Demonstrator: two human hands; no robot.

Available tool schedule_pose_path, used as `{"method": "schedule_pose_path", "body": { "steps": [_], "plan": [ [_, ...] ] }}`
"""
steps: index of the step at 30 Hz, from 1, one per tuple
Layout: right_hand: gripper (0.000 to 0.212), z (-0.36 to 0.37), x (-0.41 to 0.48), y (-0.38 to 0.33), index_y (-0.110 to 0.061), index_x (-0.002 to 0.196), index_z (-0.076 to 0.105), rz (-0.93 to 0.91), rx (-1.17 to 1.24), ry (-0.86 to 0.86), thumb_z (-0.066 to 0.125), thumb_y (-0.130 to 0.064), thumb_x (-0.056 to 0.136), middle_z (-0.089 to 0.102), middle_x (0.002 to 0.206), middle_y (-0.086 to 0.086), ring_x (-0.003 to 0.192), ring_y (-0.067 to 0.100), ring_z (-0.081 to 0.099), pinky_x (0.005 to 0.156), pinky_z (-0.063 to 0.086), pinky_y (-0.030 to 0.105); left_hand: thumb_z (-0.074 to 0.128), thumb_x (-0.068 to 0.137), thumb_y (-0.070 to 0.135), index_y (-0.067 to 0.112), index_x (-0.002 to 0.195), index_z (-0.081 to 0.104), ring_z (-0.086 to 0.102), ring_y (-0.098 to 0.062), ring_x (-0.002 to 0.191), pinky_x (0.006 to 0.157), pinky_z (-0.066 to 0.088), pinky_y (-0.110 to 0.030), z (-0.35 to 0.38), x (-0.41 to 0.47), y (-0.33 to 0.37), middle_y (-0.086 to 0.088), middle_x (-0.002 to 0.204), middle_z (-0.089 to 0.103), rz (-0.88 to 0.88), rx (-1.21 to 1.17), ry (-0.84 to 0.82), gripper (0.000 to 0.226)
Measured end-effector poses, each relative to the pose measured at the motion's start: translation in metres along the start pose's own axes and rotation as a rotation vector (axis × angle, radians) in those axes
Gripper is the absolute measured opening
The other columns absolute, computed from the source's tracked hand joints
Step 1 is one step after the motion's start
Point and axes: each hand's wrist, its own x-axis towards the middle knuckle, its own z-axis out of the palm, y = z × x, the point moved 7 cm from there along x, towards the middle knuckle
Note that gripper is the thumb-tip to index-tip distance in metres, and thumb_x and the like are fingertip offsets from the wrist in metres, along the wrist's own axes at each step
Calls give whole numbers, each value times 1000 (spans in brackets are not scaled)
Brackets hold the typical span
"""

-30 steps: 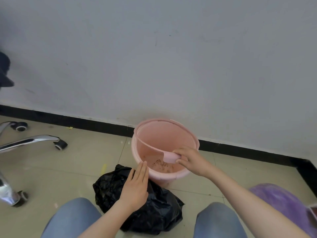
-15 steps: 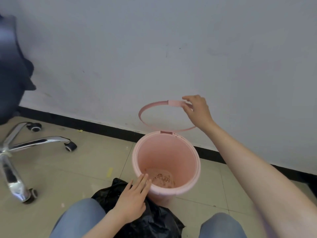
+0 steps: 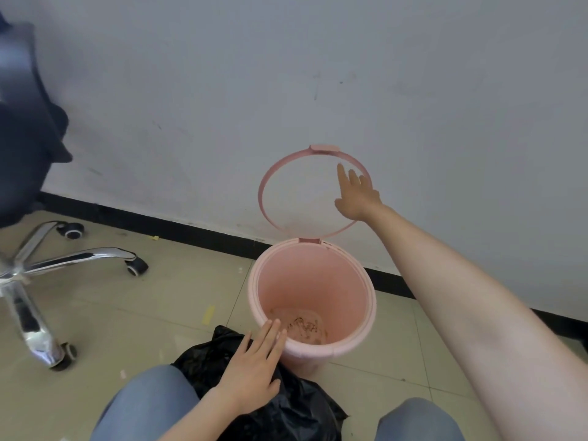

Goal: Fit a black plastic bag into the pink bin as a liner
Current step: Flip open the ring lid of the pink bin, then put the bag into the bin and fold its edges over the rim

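Observation:
The pink bin (image 3: pixel 356 346) stands on the tiled floor near the wall, with brownish dirt at its bottom. Its hinged pink retaining ring (image 3: pixel 265 176) is flipped up and leans against the wall. My right hand (image 3: pixel 355 193) is stretched out flat with fingers apart in front of the ring's right side, holding nothing. A full, crumpled black plastic bag (image 3: pixel 296 405) lies on the floor between my knees, just in front of the bin. My left hand (image 3: pixel 254 366) rests flat on top of it, fingertips touching the bin's near rim.
An office chair with a chrome star base (image 3: pixel 41 268) and castors stands at the left, its dark seat (image 3: pixel 22 122) above. The white wall with a black skirting board (image 3: pixel 165 229) runs right behind the bin. My knees in blue jeans (image 3: pixel 149 405) frame the bag.
My right hand swung the ring from inside the bin up to the wall, then let go and opened. The left hand stayed on the black bag.

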Motion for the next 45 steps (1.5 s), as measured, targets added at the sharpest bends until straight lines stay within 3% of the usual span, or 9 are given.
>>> {"method": "schedule_pose_path", "body": {
  "steps": [5,11,14,17,23,29,39,42,45],
  "plan": [
    [63,18,-2,4,-21,145,-6,21,-3,-35,32,-14,95,-13,155,11,142,32,-9,112,14,50,38,63,58,15,126,45,31,-21,128,81,55,-34,1,1,1,-4,128,60,5,-17,-62,77],
    [60,41,-30,-1,-21,146,3,-65,-2,-68,37,-21,96,-9,155,13,142,31,-6,111,17,49,39,68,60,16,140,30,-4,-19,142,85,52,-36,7,-1,-4,-1,137,50,-11,-38,-72,86],
    [58,53,-48,-8,-22,145,8,-103,4,-53,38,-21,96,-1,155,15,142,32,0,112,17,49,38,70,57,12,144,9,15,-22,138,84,53,-36,7,0,-4,-1,135,53,-18,-67,-121,92],
    [55,69,-74,-28,-20,144,18,-193,16,-42,40,-18,94,7,154,17,141,31,6,112,16,49,36,70,54,15,136,34,31,-17,127,82,55,-34,5,-1,-5,-1,131,58,-15,-68,-133,77],
    [47,107,-133,-61,-17,139,31,-359,151,-74,41,-18,94,15,154,13,140,29,12,114,17,46,25,87,36,7,145,-1,-3,-28,144,117,10,-39,4,-17,-43,-8,153,-12,-272,-293,-222,69],
    [33,189,-206,-115,-2,119,50,-652,96,-261,43,-21,93,54,117,20,106,37,49,83,44,47,34,93,27,8,145,-4,-4,-27,144,117,7,-38,27,-40,-62,-9,157,-5,-404,-289,-382,68],
    [70,278,-226,-99,-9,139,24,-559,-282,-533,65,-16,82,14,149,28,135,45,16,107,25,52,37,92,26,12,146,-1,-2,-29,143,117,13,-41,59,-62,-59,-10,157,-3,-456,-349,-580,68],
    [47,268,-221,-97,-5,107,56,-565,-317,-393,73,-6,64,55,118,22,108,38,53,76,47,35,39,91,27,13,146,-2,-3,-28,143,117,13,-41,60,-63,-57,-9,157,-4,-434,-375,-605,70],
    [41,256,-218,-95,-19,50,58,-653,-342,-334,85,-19,18,58,54,-2,51,16,56,46,22,21,42,87,48,17,146,0,-3,-24,144,117,13,-41,51,-60,-55,-4,157,-3,-378,-455,-591,79]
  ]
}}
